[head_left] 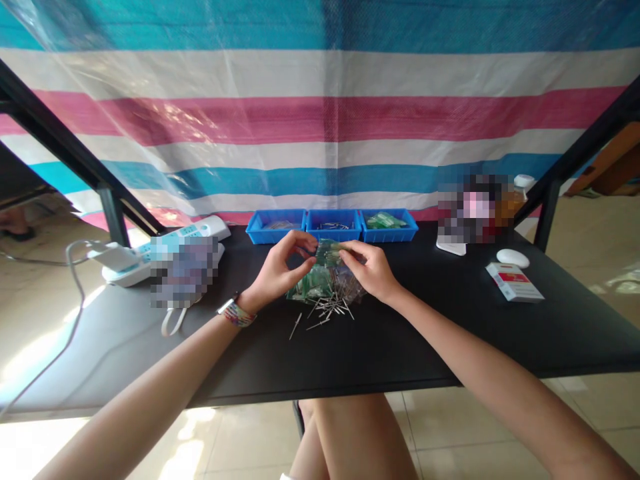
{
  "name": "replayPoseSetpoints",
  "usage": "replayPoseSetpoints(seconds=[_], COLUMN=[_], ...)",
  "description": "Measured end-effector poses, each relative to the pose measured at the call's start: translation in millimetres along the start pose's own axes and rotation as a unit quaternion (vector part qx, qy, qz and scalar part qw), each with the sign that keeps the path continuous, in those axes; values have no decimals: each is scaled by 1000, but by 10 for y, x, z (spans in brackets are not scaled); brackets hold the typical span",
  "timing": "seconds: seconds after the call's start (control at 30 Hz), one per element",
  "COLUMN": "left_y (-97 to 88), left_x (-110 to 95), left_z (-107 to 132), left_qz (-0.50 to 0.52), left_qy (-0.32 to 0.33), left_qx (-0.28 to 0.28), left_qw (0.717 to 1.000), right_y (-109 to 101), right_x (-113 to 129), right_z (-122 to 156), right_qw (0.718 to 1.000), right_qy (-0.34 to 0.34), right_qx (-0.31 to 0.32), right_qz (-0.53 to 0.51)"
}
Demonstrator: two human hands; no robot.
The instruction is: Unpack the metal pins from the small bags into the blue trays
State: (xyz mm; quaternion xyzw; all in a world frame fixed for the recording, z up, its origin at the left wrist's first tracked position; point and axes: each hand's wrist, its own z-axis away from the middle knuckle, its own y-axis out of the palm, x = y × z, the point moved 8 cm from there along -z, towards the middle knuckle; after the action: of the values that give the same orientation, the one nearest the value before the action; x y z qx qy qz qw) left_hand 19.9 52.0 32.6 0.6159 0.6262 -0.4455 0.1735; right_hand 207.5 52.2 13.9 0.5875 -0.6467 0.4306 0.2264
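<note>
My right hand (pixel 369 268) pinches a small clear-green plastic bag (pixel 329 253) between thumb and fingers, above the table. My left hand (pixel 283 267) curves around the bag's left side, thumb and fingers apart; whether a fingertip touches it is hard to tell. Beneath both hands lies a heap of green plastic bags (pixel 311 285), with clear plastic bags (pixel 353 285) to its right. In front of the heap are several thin silver metal pins (pixel 333 307), resembling blind rivets, and one loose pin (pixel 295 326) sits apart at the left.
Three blue bins stand behind my hands: the left bin (pixel 277 235) holds clear pieces, the middle bin (pixel 333 235) metal pins, the right bin (pixel 390 235) green bags. A power strip (pixel 135 267) with cables is at left. A small box (pixel 515 283) and white mouse (pixel 513 258) lie right.
</note>
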Motion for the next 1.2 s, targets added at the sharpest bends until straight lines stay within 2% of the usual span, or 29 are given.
replayPoseSetpoints(seconds=[0.13,0.3,0.43,0.5,0.57,0.6,0.67,0.73,0.8,0.87,0.93,1.03,1.2], left_y=[87,163,183,160,125,113,107,124,154,187,210,218,170], left_x=[4,39,77,88,91,93,103,120,134,139,146,167,182], left_z=[22,47,61,52,29,16,-6,-13,-4,14,28,32,2], left_qz=[-8,4,12,5,-37,-72,-141,-185,-201,-204,-205,-212,-182], left_qy=[-2,-42,-54,-51,-41,-35,-23,-15,-13,-11,-10,-6,-6], left_qx=[33,48,56,60,71,83,116,155,187,208,213,202,166], left_qw=[999,998,997,997,996,993,983,970,961,956,955,956,969], right_y=[35,93,62,-146,-546,-794,-1207,-1448,-1445,-1305,-1172,-1114,-1096], right_x=[-123,-104,-238,-333,-383,-380,-352,-369,-450,-552,-611,-608,-476], right_z=[12,16,-32,-110,-201,-227,-244,-241,-271,-282,-262,-233,-235], right_qw=[993,981,969,971,979,978,954,917,905,896,880,862,872], right_qy=[83,110,151,147,97,60,3,-22,-31,-29,-25,-23,-61], right_qx=[0,14,5,-43,-135,-193,-272,-302,-245,-166,-127,-139,-153], right_qz=[-81,-161,-194,-185,-122,-54,124,259,347,411,456,487,461])
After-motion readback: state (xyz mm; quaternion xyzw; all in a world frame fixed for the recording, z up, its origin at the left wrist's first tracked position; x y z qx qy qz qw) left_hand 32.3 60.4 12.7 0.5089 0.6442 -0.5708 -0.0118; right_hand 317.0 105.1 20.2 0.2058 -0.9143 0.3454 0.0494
